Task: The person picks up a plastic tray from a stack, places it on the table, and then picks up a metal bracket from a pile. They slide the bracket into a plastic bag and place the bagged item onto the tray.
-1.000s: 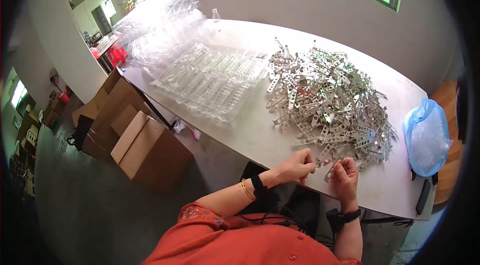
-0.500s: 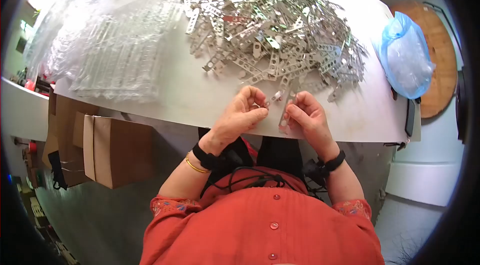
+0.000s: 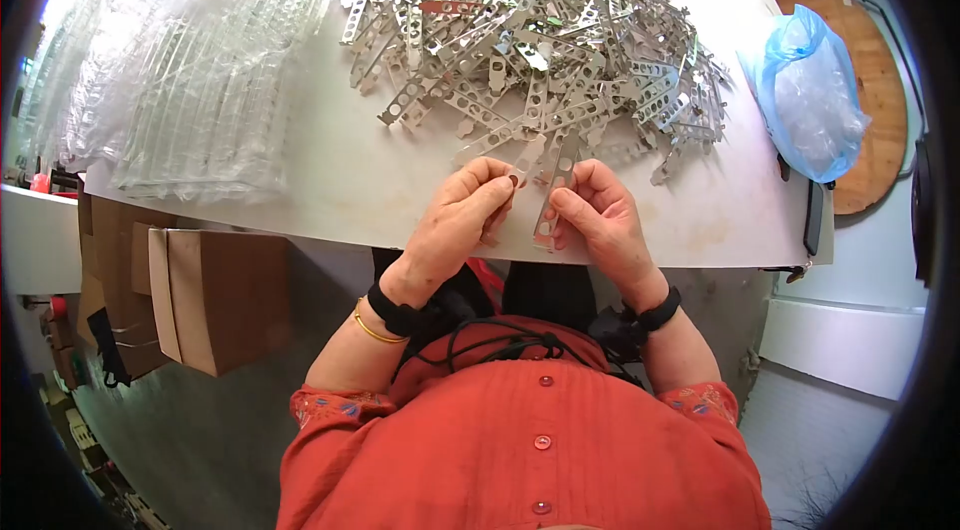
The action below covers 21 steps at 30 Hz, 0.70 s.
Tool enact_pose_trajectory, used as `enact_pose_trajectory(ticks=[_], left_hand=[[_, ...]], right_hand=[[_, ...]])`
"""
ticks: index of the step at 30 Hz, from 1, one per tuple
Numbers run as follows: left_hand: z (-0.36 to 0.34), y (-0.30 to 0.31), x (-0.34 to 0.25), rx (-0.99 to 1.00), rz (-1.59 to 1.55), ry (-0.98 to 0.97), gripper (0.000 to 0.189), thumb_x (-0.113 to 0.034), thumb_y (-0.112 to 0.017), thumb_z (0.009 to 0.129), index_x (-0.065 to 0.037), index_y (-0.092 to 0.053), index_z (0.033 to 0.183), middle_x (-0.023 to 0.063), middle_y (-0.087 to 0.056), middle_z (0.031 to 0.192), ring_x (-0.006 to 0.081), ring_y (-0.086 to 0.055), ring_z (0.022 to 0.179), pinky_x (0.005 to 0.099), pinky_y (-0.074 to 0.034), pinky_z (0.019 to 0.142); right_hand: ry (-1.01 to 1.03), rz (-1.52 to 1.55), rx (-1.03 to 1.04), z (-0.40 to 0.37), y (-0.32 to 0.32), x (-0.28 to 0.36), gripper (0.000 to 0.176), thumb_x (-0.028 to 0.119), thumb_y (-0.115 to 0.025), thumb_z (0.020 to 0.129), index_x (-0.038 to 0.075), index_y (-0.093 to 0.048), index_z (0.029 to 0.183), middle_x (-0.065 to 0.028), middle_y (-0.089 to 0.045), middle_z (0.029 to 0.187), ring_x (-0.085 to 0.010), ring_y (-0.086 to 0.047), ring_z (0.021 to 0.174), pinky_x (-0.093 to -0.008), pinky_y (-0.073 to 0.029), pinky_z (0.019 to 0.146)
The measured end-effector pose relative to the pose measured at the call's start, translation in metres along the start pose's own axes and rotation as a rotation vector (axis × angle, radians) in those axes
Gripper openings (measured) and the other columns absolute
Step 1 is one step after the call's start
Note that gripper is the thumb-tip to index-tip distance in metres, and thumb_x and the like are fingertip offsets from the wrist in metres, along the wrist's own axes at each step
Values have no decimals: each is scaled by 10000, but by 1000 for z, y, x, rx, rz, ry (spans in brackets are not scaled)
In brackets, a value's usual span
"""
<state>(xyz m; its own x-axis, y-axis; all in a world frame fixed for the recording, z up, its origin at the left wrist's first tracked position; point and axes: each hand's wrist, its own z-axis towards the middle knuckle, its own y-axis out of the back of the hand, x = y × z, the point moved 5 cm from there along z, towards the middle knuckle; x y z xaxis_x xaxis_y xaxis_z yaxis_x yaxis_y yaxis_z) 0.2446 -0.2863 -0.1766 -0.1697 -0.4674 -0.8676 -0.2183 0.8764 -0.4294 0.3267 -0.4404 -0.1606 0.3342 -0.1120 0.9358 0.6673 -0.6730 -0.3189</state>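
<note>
My left hand (image 3: 452, 220) is closed in a pinch on a flat metal bracket (image 3: 529, 157), which slants up and away from the fingertips. Beside it, my right hand (image 3: 606, 222) grips a long perforated metal bracket (image 3: 563, 168) between thumb and fingers. Its lower end, with round holes, hangs just above the near table edge. The two held brackets are close together but look apart. Just beyond both hands lies a big heap of similar metal brackets (image 3: 540, 40), with one reddish piece (image 3: 452, 7) among them.
Clear plastic trays (image 3: 205, 100) in wrapping are stacked at the table's left. A blue plastic bag (image 3: 812, 95) hangs at the right edge near a round wooden stool top (image 3: 875, 110). Below left stands a cardboard box (image 3: 225, 300). The white table (image 3: 390, 200) curves round the heap.
The view has shifted slightly. The bracket in my left hand now shows more plainly, pointing away from me. My right hand still holds its bracket, with more of its length in sight.
</note>
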Motion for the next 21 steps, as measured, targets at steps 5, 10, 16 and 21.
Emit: enact_pose_trajectory(ticks=[5, 10, 16, 21], left_hand=[[-1, 0, -5, -42, 51, 36, 152, -193, -591, 987, -49, -593, 1037, -27, -609, 816, 30, -505, 651, 175, -405, 593], [5, 3, -3, -4, -24, 63, 167, -197, -622, 975, -46, -601, 1043, 15, -663, 843, 44, -572, 691, 187, -448, 611], [6, 3, -1, 18, -92, 99, 194, -218, -631, 975, -29, -628, 1015, 21, -678, 837, 42, -598, 673, 184, -464, 584], [6, 6, -1, -4, 27, 149, 167, -209, -611, 986, -46, -642, 1003, 18, -669, 853, 66, -618, 707, 217, -518, 637]], right_hand=[[-17, -28, -8, 0, 1, -2, 118, 107, -617, 965, 52, -526, 1013, -42, -652, 807, -91, -619, 639, -233, -514, 549], [-84, -26, -35, 0, -2, -4, 121, 109, -622, 957, 51, -523, 995, -43, -651, 804, -86, -610, 609, -234, -520, 528], [-125, 10, -27, 2, -6, -5, 123, 112, -623, 956, 46, -525, 987, -37, -643, 797, -81, -604, 585, -233, -523, 517], [-121, 3, -23, 3, -8, -6, 125, 114, -625, 955, 48, -524, 989, -31, -635, 790, -83, -608, 590, -234, -524, 517]])
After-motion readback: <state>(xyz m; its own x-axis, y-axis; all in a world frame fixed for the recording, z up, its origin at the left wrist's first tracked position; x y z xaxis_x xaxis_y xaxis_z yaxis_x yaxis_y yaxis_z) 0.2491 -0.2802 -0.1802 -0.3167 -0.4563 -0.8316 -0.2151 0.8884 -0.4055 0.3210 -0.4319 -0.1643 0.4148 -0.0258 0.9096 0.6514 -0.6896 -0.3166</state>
